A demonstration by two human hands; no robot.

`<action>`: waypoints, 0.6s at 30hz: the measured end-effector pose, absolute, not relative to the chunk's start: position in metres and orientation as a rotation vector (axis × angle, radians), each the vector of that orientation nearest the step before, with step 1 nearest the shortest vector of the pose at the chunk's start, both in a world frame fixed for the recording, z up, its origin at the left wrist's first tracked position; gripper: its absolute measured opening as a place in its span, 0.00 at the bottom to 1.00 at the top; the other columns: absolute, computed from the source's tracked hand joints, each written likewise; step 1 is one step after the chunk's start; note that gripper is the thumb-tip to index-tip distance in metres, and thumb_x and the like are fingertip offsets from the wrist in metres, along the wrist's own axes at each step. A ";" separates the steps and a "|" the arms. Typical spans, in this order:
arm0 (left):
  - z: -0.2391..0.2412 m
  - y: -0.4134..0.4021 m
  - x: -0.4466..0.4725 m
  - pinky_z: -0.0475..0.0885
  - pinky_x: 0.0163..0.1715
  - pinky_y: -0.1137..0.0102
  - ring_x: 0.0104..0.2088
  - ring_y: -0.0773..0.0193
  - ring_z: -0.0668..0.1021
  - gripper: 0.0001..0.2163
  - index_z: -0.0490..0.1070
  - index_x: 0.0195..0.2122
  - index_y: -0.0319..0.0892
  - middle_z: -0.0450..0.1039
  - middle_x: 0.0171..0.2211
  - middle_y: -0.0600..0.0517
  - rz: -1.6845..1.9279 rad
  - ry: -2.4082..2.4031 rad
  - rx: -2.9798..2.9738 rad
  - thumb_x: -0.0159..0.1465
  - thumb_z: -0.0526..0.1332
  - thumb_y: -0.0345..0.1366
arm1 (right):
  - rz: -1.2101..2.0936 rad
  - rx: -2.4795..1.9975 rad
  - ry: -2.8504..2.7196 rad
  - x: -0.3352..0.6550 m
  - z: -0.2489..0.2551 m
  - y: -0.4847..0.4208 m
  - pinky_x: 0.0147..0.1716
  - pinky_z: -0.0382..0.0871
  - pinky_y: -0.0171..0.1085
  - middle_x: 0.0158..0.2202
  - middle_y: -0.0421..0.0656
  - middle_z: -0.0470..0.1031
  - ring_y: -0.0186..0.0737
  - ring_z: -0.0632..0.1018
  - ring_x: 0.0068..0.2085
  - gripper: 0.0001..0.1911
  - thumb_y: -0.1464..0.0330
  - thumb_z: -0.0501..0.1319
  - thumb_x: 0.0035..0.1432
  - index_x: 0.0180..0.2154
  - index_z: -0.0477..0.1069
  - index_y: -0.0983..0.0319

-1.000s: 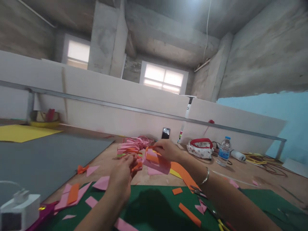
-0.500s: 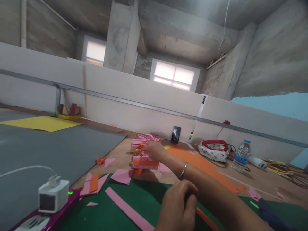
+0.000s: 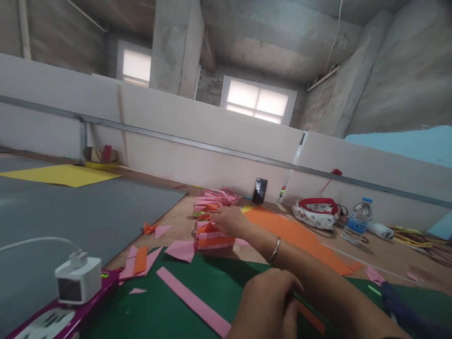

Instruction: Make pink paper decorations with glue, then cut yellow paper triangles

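My right hand (image 3: 230, 220) reaches across to a row of folded pink and orange paper pieces (image 3: 216, 241). Its fingers are closed on the folded paper at the near end; the fingertips are partly hidden. A silver bracelet (image 3: 274, 249) circles that wrist. Low in the centre, my left hand (image 3: 266, 303) is curled over the green mat (image 3: 141, 315), its grip hidden from view. Beside it an orange paper strip (image 3: 310, 318) shows; I cannot tell if the hand touches it. A long pink strip (image 3: 194, 301) lies on the mat to the left.
Pink scraps (image 3: 181, 249) and a large orange sheet (image 3: 296, 238) lie around. A purple power strip (image 3: 88, 301) with a white charger (image 3: 79, 280) stands at left. Behind are a phone (image 3: 260, 190), a pouch (image 3: 316, 214) and a water bottle (image 3: 358, 221). Dark-handled scissors or similar (image 3: 399, 301) lie right.
The view has tipped down slightly, so the scene sits higher. The near folded paper piece shows more orange on top. My right hand stays at the row; my left hand has shifted slightly.
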State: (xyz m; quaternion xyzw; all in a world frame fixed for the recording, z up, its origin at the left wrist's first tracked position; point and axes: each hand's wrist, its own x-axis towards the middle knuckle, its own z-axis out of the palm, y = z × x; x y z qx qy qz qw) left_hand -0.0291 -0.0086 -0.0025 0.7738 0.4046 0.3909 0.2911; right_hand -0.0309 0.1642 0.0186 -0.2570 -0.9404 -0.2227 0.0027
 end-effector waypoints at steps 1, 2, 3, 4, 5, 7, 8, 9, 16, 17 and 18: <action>-0.003 -0.008 -0.029 0.68 0.33 0.67 0.35 0.57 0.77 0.14 0.75 0.37 0.42 0.78 0.36 0.48 0.999 1.080 2.095 0.53 0.55 0.25 | -0.699 -0.797 -2.950 -0.030 0.019 0.164 0.41 0.72 0.45 0.48 0.47 0.71 0.42 0.75 0.43 0.14 0.65 0.57 0.64 0.49 0.67 0.64; -0.003 -0.007 -0.029 0.68 0.32 0.67 0.34 0.58 0.77 0.14 0.76 0.37 0.42 0.78 0.34 0.48 0.950 1.081 2.130 0.53 0.56 0.25 | -0.700 -0.788 -2.949 -0.029 0.020 0.164 0.41 0.72 0.45 0.47 0.46 0.71 0.41 0.75 0.43 0.14 0.65 0.57 0.64 0.49 0.67 0.64; -0.004 -0.006 -0.029 0.68 0.32 0.66 0.33 0.58 0.77 0.14 0.76 0.37 0.42 0.77 0.33 0.48 0.895 1.082 2.167 0.53 0.56 0.25 | -0.702 -0.781 -2.943 -0.028 0.021 0.164 0.40 0.72 0.44 0.47 0.46 0.71 0.41 0.75 0.43 0.14 0.64 0.57 0.64 0.49 0.67 0.64; -0.005 -0.005 -0.028 0.69 0.32 0.66 0.32 0.59 0.77 0.13 0.76 0.37 0.43 0.77 0.32 0.49 0.834 1.084 2.203 0.54 0.57 0.25 | -0.706 -0.774 -2.932 -0.027 0.022 0.164 0.40 0.72 0.44 0.46 0.46 0.71 0.41 0.75 0.42 0.14 0.64 0.57 0.64 0.48 0.68 0.64; -0.006 -0.004 -0.026 0.70 0.32 0.66 0.32 0.59 0.77 0.11 0.76 0.37 0.43 0.77 0.32 0.50 0.767 1.081 2.240 0.55 0.58 0.26 | -0.710 -0.766 -2.916 -0.025 0.023 0.163 0.40 0.72 0.44 0.45 0.46 0.71 0.40 0.75 0.41 0.14 0.64 0.57 0.63 0.47 0.68 0.64; -0.011 0.001 -0.023 0.72 0.35 0.65 0.35 0.61 0.77 0.07 0.74 0.40 0.44 0.76 0.36 0.51 0.632 1.067 2.309 0.60 0.60 0.32 | -0.722 -0.745 -2.873 -0.017 0.027 0.159 0.38 0.72 0.42 0.43 0.45 0.72 0.40 0.75 0.40 0.13 0.64 0.58 0.63 0.46 0.69 0.64; -0.013 0.005 -0.021 0.73 0.37 0.64 0.37 0.61 0.77 0.08 0.73 0.41 0.44 0.75 0.40 0.51 0.565 1.054 2.341 0.62 0.60 0.36 | -0.730 -0.733 -2.846 -0.011 0.029 0.156 0.37 0.71 0.41 0.42 0.45 0.73 0.40 0.75 0.40 0.11 0.65 0.58 0.63 0.45 0.70 0.64; -0.016 0.008 -0.019 0.74 0.39 0.63 0.39 0.61 0.77 0.09 0.71 0.43 0.44 0.74 0.44 0.50 0.504 1.041 2.373 0.63 0.59 0.39 | -0.737 -0.722 -2.819 -0.004 0.032 0.152 0.35 0.70 0.40 0.40 0.45 0.73 0.41 0.75 0.39 0.10 0.67 0.58 0.62 0.43 0.70 0.64; -0.031 0.015 -0.014 0.74 0.41 0.63 0.41 0.62 0.77 0.10 0.70 0.45 0.45 0.73 0.46 0.49 0.245 0.992 2.539 0.65 0.57 0.40 | -0.809 -0.805 -2.523 0.101 0.082 0.095 0.29 0.62 0.36 0.27 0.45 0.73 0.38 0.73 0.30 0.15 0.77 0.51 0.60 0.29 0.74 0.62; -0.032 0.011 -0.015 0.74 0.41 0.62 0.41 0.63 0.77 0.09 0.71 0.43 0.45 0.73 0.45 0.50 0.272 1.004 2.558 0.65 0.57 0.40 | -0.814 -0.835 -2.462 0.131 0.089 0.082 0.30 0.63 0.36 0.29 0.46 0.74 0.39 0.73 0.31 0.16 0.76 0.49 0.62 0.30 0.75 0.62; -0.032 0.008 -0.017 0.73 0.41 0.62 0.40 0.63 0.77 0.09 0.71 0.42 0.44 0.74 0.44 0.50 0.303 1.013 2.572 0.65 0.56 0.41 | -0.818 -0.869 -2.399 0.166 0.091 0.068 0.32 0.65 0.38 0.32 0.48 0.75 0.41 0.75 0.34 0.17 0.74 0.48 0.63 0.32 0.75 0.62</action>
